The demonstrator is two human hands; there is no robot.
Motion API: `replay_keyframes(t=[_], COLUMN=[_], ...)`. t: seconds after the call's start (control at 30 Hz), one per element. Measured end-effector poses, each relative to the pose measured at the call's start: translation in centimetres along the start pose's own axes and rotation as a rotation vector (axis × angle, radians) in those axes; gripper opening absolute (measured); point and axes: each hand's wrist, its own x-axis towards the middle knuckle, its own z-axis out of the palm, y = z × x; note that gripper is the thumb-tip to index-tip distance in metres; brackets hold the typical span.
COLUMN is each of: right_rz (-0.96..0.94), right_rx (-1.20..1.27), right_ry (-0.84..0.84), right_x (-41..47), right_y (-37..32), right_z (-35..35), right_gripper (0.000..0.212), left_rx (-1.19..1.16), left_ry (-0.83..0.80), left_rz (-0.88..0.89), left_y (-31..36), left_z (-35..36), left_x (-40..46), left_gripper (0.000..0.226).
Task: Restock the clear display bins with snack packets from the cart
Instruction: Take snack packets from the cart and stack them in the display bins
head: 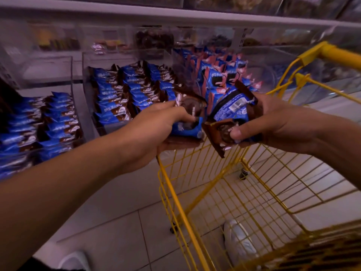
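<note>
My left hand point(156, 130) grips a blue and brown snack packet point(188, 122), held in front of the middle clear bin point(88, 98). My right hand point(273, 122) holds a small bunch of the same packets point(232, 114), thumb pressed on the front one. Both hands meet above the far corner of the yellow wire cart point(224, 192). The middle bin holds rows of blue and brown packets point(125, 94). A bin to its right holds blue and pink packets point(216, 75).
A left bin point(74, 90) holds more blue packets point(46, 122). A grey shelf edge point(175, 12) runs above the bins. The cart handle point(336, 55) is at upper right. A white shoe point(238, 243) shows through the cart's wire floor on pale tiles.
</note>
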Motion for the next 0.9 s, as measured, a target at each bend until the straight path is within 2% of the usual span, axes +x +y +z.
replay_keyframes(t=[0.03, 0.17, 0.27, 0.4, 0.5, 0.57, 0.67, 0.77, 0.9], right_rz=[-0.007, -0.008, 0.008, 0.051, 0.070, 0.081, 0.092, 0.082, -0.086], right_rx=[0.001, 0.242, 0.412, 0.423, 0.481, 0.487, 0.467, 0.496, 0.417], right_ry=[0.027, 0.111, 0.141, 0.154, 0.111, 0.102, 0.087, 0.166, 0.309], right_x=[-0.1, -0.1, 0.2, 0.3, 0.3, 0.4, 0.6, 0.6, 0.5], right_y=[-0.1, -0.3, 0.0, 0.5, 0.7, 0.8, 0.6, 0.2, 0.1], right_z=[0.1, 1.5, 2.9, 4.3, 4.8, 4.8, 4.5, 3.9, 3.7], right_gripper=[0.072, 0.063, 0.061, 0.057, 0.041, 0.041, 0.041, 0.045, 0.038], left_rx=[0.000, -0.109, -0.191, -0.122, -0.135, -0.132, -0.146, -0.183, -0.264], left_ry=[-0.021, -0.171, -0.221, -0.155, -0.134, -0.102, -0.035, 0.061, 0.117], left_rz=[-0.035, -0.158, -0.086, 0.066, 0.067, 0.062, 0.050, 0.027, -0.019], left_y=[-0.1, -0.2, -0.3, -1.2, -1.2, -1.0, -0.9, -0.9, -0.6], left_z=[0.2, 0.5, 0.7, 0.6, 0.2, 0.1, 0.3, 0.4, 0.3], left_x=[-0.2, -0.9, -1.1, -0.7, -0.6, -0.7, -0.8, -0.6, -0.4], left_gripper=[0.021, 0.038, 0.054, 0.052, 0.061, 0.066, 0.056, 0.034, 0.043])
